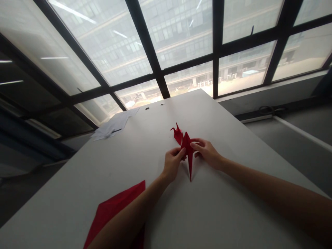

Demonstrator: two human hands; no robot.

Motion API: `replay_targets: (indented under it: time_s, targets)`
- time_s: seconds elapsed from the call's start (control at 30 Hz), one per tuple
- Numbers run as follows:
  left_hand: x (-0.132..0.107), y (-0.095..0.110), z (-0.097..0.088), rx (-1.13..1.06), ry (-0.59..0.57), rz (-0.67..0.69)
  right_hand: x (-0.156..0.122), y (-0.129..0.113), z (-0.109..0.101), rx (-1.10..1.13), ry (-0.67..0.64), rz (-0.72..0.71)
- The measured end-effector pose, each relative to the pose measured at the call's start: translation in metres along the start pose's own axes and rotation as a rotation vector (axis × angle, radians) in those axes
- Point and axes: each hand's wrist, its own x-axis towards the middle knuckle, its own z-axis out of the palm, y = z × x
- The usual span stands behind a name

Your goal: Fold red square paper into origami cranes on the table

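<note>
Our left hand (172, 163) and right hand (207, 153) each pinch one side of the folded red paper (186, 142). Its creased, kite-like body tapers to a slim point towards us.

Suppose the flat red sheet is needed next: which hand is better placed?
Probably the left hand: it is nearer the flat red sheet, and its forearm crosses over it. The right hand is farther off, beyond the folded red paper that both hands hold.
</note>
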Motion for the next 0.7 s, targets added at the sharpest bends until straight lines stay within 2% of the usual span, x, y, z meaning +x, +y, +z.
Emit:
replay_targets:
  time_s: [0.1,0.27,0.4,0.57,0.63,0.7]
  targets:
    - [0.001,-0.003,-0.001,-0.086,0.031,-0.027,-0.002,0.001,0.002,-0.107,-0.058,-0.041]
    - [0.001,-0.001,-0.001,-0.144,-0.065,-0.047,-0.004,0.005,0.003,-0.141,-0.014,-0.101]
    - [0.003,0.002,-0.005,-0.082,-0.110,-0.063,-0.005,0.006,0.003,-0.174,-0.014,-0.145]
    - [0.008,0.000,-0.008,-0.169,0.006,-0.059,-0.003,0.008,0.004,-0.210,0.071,-0.199]
    - [0.010,-0.003,-0.008,-0.233,0.075,-0.069,-0.004,0.008,0.005,-0.285,0.110,-0.240]
    - [0.012,-0.005,-0.009,-0.277,0.109,-0.079,-0.006,0.006,0.006,-0.364,0.096,-0.267]
